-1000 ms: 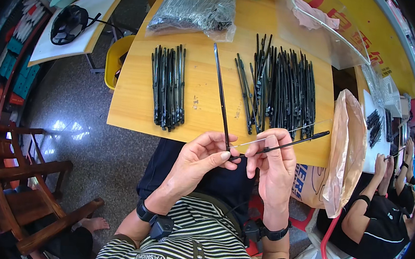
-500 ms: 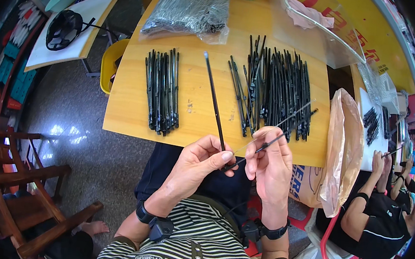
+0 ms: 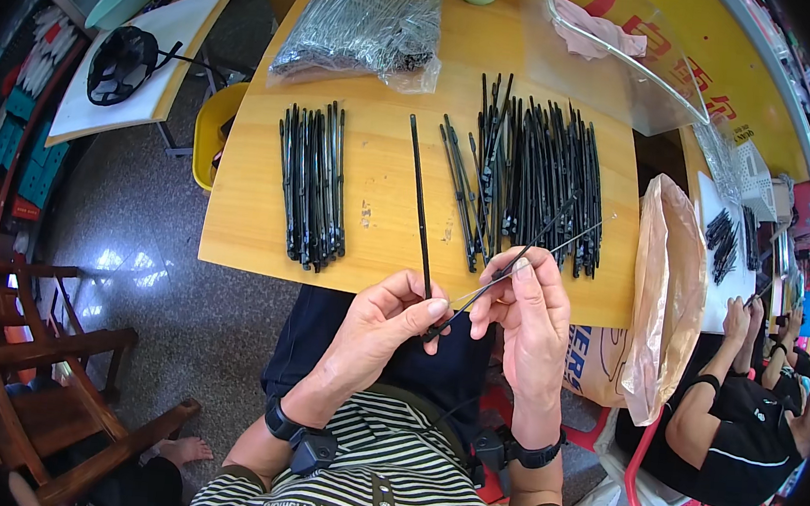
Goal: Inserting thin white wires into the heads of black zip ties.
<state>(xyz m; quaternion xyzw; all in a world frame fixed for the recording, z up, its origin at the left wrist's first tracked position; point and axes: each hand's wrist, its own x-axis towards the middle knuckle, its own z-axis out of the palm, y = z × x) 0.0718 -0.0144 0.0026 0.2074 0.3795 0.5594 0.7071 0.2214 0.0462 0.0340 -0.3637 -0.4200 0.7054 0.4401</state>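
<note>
Speckled stone floor [image 3: 183, 329] shows to the left of the yellow wooden table [image 3: 375, 260], and a co-worker [image 3: 739, 432] in dark clothes sits at the right. On the tabletop, slim black rods lie in two groups: a neat smaller bundle [image 3: 312, 186] to the left and a bigger, denser pile [image 3: 550, 169] to the right, a few loose ones at that pile's near side. Beyond them rests a clear plastic bag [image 3: 364, 25] packed with thin dark pieces. I judge the work to be somewhere in mid-course, with plenty of rods lying about; which group has been handled and which waits, I cannot tell. What I have up in front of me, just over the table's near edge, is a black jointed piece [image 3: 418, 196], its two arms spread in a V, so I take this one as unfinished. My left hand [image 3: 384, 314] pinches it close to the corner, thumb over curled fingers, one arm pointing away from me. My right hand [image 3: 525, 323] grips the other arm between thumb and fingertips, a thin wire-like strand [image 3: 590, 230] slanting out beyond them. Both forearms rise from below, wrists fairly straight, the hands near each other above my lap.
</note>
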